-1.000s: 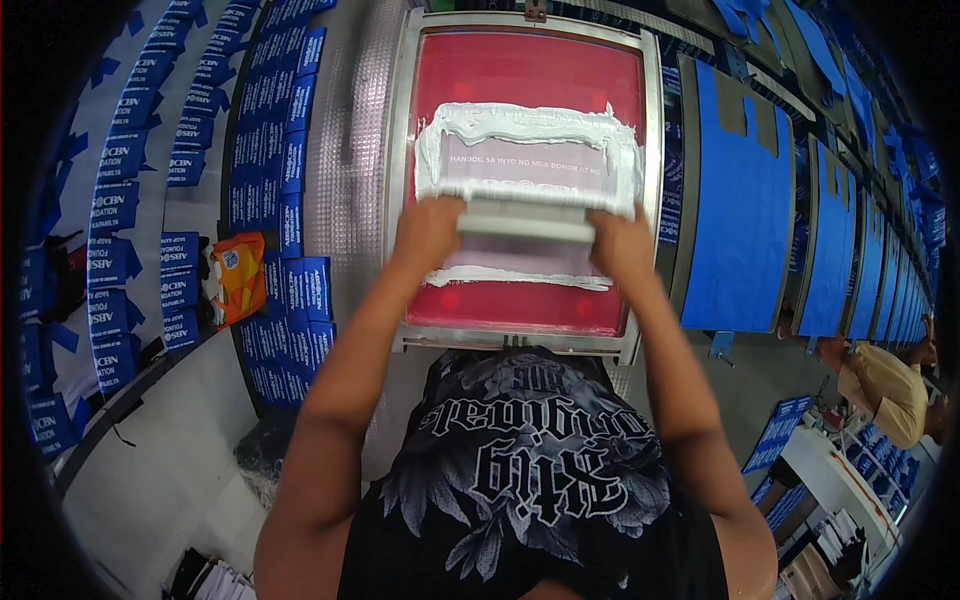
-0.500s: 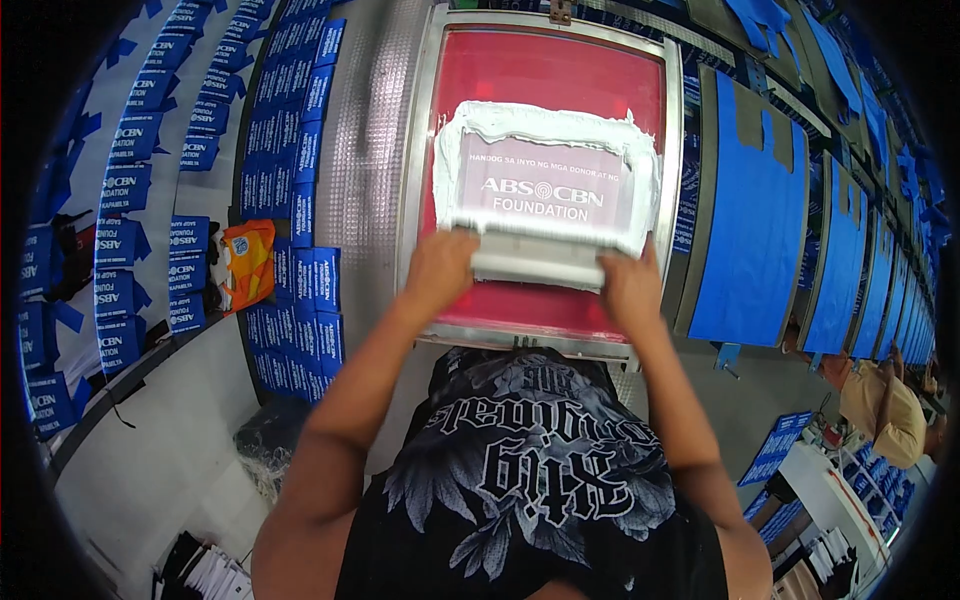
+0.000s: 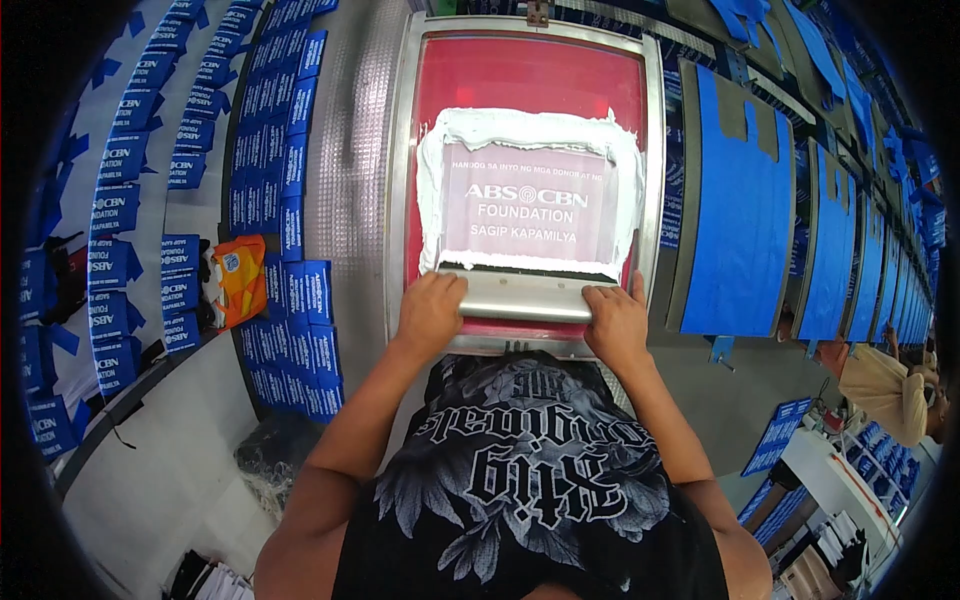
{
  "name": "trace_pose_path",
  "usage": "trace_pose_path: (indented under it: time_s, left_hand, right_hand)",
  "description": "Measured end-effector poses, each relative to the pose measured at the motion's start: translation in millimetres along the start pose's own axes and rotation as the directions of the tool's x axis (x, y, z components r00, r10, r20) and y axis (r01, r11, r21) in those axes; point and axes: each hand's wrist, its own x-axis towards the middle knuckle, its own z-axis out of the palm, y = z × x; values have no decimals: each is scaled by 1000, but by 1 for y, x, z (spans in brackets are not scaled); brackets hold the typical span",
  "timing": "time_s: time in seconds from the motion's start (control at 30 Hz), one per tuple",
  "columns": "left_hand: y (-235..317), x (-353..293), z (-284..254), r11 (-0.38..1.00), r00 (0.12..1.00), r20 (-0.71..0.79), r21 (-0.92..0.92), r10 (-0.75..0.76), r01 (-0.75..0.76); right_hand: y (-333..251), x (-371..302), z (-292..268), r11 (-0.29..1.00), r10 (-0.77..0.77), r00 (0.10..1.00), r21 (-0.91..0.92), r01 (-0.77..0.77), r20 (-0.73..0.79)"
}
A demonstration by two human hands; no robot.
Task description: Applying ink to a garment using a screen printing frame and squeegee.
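Note:
A squeegee (image 3: 525, 299) with a pale metal holder lies across the lower part of a printing screen. My left hand (image 3: 432, 312) grips its left end, and my right hand (image 3: 617, 318) grips its right end. Red mesh (image 3: 520, 70) fills the screen's metal frame (image 3: 404, 170). Thick white ink (image 3: 428, 190) forms a rough border around a pale stencil area (image 3: 530, 205) with lettering. A line of ink runs along the squeegee's far edge. The surface beneath the screen is mostly hidden.
Rows of blue printed cloth pieces (image 3: 265, 180) lie to the left, beside an orange bag (image 3: 240, 282). Boards with blue cloth (image 3: 735, 210) stretch along the right. A hinge clamp (image 3: 537, 14) holds the screen's far end. Another person (image 3: 885, 390) is at far right.
Both hands have pulled the squeegee toward me, from the lower part of the stencil to its near edge. More of the stencil's lettering now shows. The view has shifted slightly.

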Motion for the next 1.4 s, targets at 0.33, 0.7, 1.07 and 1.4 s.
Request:
trace_pose_path:
  time_s: [0.33,0.7,1.07,1.4]
  left_hand:
    - [-67,217,-46,976,963,211,172,-168,133]
    - [18,-33,13,829,777,622,-380,-99,410]
    - [67,-102,87,106,607,793,-599,-59,793]
    - [82,-92,56,155,710,702,-696,-58,701]
  right_hand:
    - [64,201,-82,993,19,996,-118,-8,88]
    - [85,249,-103,997,-73,995,-21,74,67]
    - [31,249,-104,981,-174,982,-76,180,74]
    - [0,168,-89,984,-133,991,-113,134,19]
